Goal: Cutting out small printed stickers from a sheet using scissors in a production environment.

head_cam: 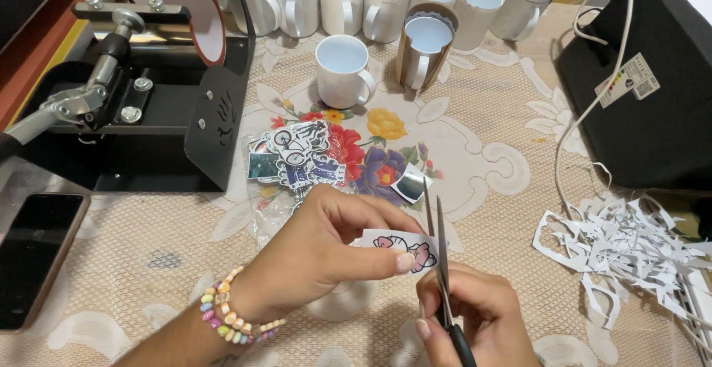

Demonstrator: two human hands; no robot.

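Left hand (319, 252) pinches a small white paper cutout (400, 247) with a pink printed figure, thumb on top, fingers curled under. Right hand (471, 315) is closed around the black handles of scissors (437, 241); blades slightly apart, points up, touching the cutout's right edge. Beaded bracelet (230, 316) on the left wrist. Just beyond the hands: clear plastic bag (297, 163) of cut stickers on the floral tablecloth (482, 144). Right: pile of white paper scraps (630, 244), near a black box (653, 85) bearing a small white rectangular label with a colour strip (627, 80). Far edge: white mugs (343, 70), one wrapped in a brown sleeve (423, 48). Left: mug press (148, 77), dark phone (33, 256).
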